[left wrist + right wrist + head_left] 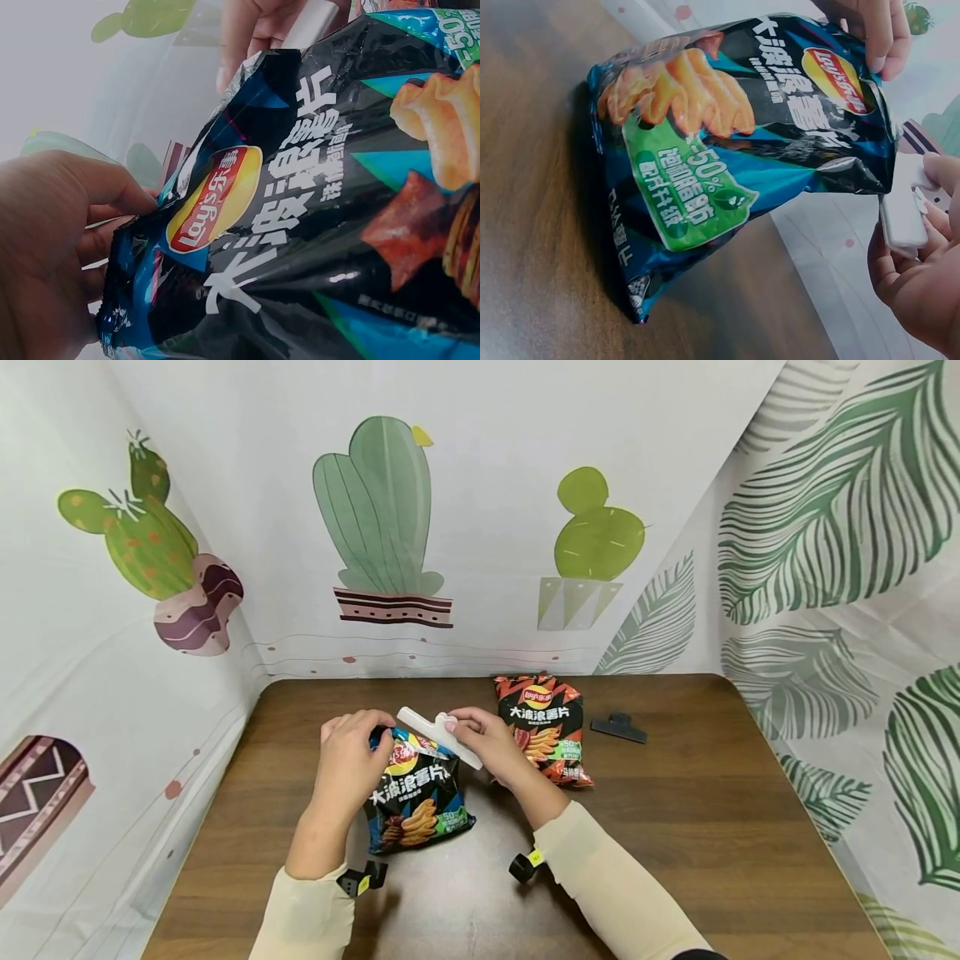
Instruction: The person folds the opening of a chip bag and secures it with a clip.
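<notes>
A black and blue chip bag (416, 814) is tilted up off the table at its top edge, printed front toward me. My left hand (351, 760) pinches its top left corner, thumb in front and fingers behind, as the left wrist view shows of the bag (300, 195). Between the thumb and fingers of my right hand (491, 747) is a white bag clip (417, 720), held slantwise along the bag's top edge. In the right wrist view the clip (904, 217) is right at the bag's top right corner.
A red and black chip bag (540, 722) lies behind my right hand. To its right is a dark grey bag clip (618, 727) on the brown wooden table (675, 827). A white printed cloth (495, 510) hangs behind the table and at its sides.
</notes>
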A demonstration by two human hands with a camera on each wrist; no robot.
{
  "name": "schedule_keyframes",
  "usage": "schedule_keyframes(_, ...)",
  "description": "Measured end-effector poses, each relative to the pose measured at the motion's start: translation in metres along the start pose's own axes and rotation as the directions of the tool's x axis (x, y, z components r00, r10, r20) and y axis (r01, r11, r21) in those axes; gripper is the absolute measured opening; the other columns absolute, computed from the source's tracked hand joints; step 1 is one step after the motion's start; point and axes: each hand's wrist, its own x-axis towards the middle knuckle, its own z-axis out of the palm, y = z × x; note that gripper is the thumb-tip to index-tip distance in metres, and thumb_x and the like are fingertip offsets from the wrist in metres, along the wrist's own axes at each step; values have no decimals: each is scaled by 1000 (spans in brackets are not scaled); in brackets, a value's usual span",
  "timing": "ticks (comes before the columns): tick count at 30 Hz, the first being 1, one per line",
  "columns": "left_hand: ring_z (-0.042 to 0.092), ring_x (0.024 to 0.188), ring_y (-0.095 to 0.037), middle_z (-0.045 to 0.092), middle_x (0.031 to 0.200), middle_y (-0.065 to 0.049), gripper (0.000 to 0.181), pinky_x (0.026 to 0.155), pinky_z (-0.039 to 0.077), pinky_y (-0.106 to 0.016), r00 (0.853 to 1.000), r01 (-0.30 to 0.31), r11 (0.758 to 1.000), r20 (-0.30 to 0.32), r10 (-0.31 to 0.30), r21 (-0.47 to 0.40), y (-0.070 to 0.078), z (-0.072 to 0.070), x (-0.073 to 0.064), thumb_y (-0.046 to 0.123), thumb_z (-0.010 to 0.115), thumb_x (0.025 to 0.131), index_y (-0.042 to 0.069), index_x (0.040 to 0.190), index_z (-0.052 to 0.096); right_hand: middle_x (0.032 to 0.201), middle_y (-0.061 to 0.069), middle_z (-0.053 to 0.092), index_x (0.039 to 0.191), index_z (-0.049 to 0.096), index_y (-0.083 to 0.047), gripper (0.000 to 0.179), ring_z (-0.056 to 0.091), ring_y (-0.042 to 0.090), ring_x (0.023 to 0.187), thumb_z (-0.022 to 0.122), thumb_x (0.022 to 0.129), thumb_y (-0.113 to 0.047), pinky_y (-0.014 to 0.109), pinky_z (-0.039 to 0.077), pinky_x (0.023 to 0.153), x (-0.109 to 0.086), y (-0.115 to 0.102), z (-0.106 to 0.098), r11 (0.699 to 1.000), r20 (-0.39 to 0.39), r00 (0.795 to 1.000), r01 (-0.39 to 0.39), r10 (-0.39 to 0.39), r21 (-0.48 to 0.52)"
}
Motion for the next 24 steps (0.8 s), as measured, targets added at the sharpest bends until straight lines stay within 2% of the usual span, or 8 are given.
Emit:
schedule_keyframes(13,66,91,-30,75,99,-9,7,101,36,-53,1000,6,1000,25,-6,2,2,0,0,11,67,92,10,97,72,120,11,73,125,70,-12,33,66,9,91,64,99,-31,26,51,79,-2,-2,-4,999,-8,999,-41,41,28)
schedule_keyframes(20,66,92,-29,76,100,-9,8,101,36,-52,999,15,1000,37,-14,-5,3,0,0,9,68,91,9,98,72,122,8,71,131,67,-15,36,65,11,92,61,101,-34,28,50,77,-2,2,-12,998,76,996,-46,42,53)
schedule_keyframes(24,66,92,-29,76,99,-8,7,100,36,-52,1000,7,1000,31,-6,-9,4,0,0,9,68,91,10,97,72,114,2,71,131,65,-9,37,65,10,88,61,101,-31,26,50,74,0,6,-15,994,108,993,-62,52,91)
